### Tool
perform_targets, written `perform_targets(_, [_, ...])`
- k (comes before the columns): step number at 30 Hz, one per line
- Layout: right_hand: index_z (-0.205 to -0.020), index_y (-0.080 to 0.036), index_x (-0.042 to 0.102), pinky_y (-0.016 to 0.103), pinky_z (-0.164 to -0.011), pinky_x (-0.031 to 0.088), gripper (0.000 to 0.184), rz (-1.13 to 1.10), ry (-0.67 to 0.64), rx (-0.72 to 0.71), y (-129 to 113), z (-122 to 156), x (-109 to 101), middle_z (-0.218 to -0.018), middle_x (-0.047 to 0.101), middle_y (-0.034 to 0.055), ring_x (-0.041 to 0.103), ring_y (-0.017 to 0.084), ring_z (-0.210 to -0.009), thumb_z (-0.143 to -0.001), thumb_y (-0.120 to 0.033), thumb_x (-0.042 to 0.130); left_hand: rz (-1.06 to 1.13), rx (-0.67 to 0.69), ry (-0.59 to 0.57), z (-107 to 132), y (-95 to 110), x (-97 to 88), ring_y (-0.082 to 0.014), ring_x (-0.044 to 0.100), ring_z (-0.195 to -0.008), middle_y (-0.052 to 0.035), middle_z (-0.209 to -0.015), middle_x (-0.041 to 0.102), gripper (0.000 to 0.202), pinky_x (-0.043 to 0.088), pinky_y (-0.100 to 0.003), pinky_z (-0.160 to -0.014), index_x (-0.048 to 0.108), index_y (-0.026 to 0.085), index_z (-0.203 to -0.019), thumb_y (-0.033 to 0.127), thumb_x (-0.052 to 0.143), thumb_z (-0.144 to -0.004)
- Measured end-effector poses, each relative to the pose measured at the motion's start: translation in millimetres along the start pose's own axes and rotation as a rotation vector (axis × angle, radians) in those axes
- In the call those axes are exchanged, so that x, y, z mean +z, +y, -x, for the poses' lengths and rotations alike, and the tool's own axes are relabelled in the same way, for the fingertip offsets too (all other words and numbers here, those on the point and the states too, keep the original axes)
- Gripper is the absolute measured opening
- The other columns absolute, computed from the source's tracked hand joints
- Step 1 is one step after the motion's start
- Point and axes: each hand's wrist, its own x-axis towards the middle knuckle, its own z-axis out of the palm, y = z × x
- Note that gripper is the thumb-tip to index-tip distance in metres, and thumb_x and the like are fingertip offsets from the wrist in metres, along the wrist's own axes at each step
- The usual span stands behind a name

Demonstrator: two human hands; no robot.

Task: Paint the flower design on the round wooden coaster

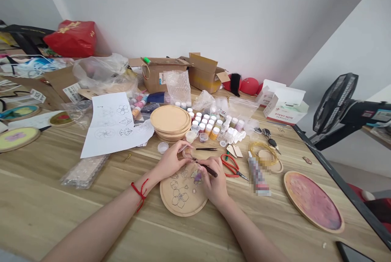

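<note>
A round wooden plate (190, 210) lies on the table below both hands, with flower outlines and a small purple patch on it. My left hand (172, 161) is closed on a small clear plastic cup (187, 153) above the plate's far edge. In my right hand (215, 184) is a slim tool with a dark handle (210, 170), its tip at the cup; I cannot make out the kind of tip. Just beyond the hands lie dark tweezers (206, 149). Red-handled scissors (231, 168) are right of my right hand.
Stacked wooden plates (169, 119) and several paint jars (209, 125) stand behind the hands. Drawing sheets (106, 131) lie left. At right are a paint tube (258, 176), a coil of yellow wire (265, 150), a pink-filled plate (313, 201) and a black fan (336, 103).
</note>
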Motion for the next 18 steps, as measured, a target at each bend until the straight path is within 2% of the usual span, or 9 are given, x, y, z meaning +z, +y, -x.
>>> perform_targets(5, [-0.103, -0.024, 0.064, 0.037, -0.074, 0.047, 0.016, 0.005, 0.013, 0.005, -1.4, -0.8, -0.5, -0.084, 0.067, 0.0045, 0.056, 0.022, -0.081, -0.099, -0.025, 0.049, -0.005, 0.009, -0.011, -0.5, 1.2, -0.7, -0.0251, 0.062, -0.114, -0.0071, -0.119, 0.068, 0.033, 0.048, -0.042, -0.101, 0.059, 0.023, -0.110, 0.028, 0.072, -0.080])
perform_targets(9, [-0.097, -0.023, 0.064, 0.037, -0.071, 0.047, 0.015, -0.017, 0.001, 0.026, -2.3, -0.3, -0.5, -0.078, 0.065, 0.0039, 0.056, 0.022, -0.079, -0.098, -0.025, 0.049, -0.026, 0.005, 0.000, -0.6, 1.5, -0.7, -0.0257, 0.063, -0.113, -0.0067, -0.120, 0.068, 0.038, 0.047, -0.043, -0.102, 0.060, 0.024, -0.114, 0.024, 0.072, -0.078])
perform_targets(13, [-0.104, -0.024, 0.063, 0.039, -0.074, 0.047, 0.017, -0.027, -0.020, 0.014, -1.5, -0.2, -1.6, -0.085, 0.066, 0.0049, 0.058, 0.022, -0.081, -0.099, -0.026, 0.048, 0.004, 0.017, 0.013, -0.2, 2.9, 0.3, -0.0260, 0.062, -0.116, -0.0079, -0.122, 0.068, 0.041, 0.046, -0.043, -0.104, 0.060, 0.023, -0.117, 0.027, 0.073, -0.079])
perform_targets(18, [-0.098, -0.023, 0.064, 0.039, -0.074, 0.046, 0.016, -0.059, -0.008, 0.071, -2.2, -1.9, -4.4, -0.082, 0.066, 0.0042, 0.058, 0.023, -0.080, -0.099, -0.027, 0.048, 0.037, -0.030, -0.005, 0.8, 5.0, 1.2, -0.0239, 0.061, -0.118, -0.0066, -0.125, 0.067, 0.038, 0.047, -0.039, -0.103, 0.061, 0.022, -0.116, 0.022, 0.069, -0.079])
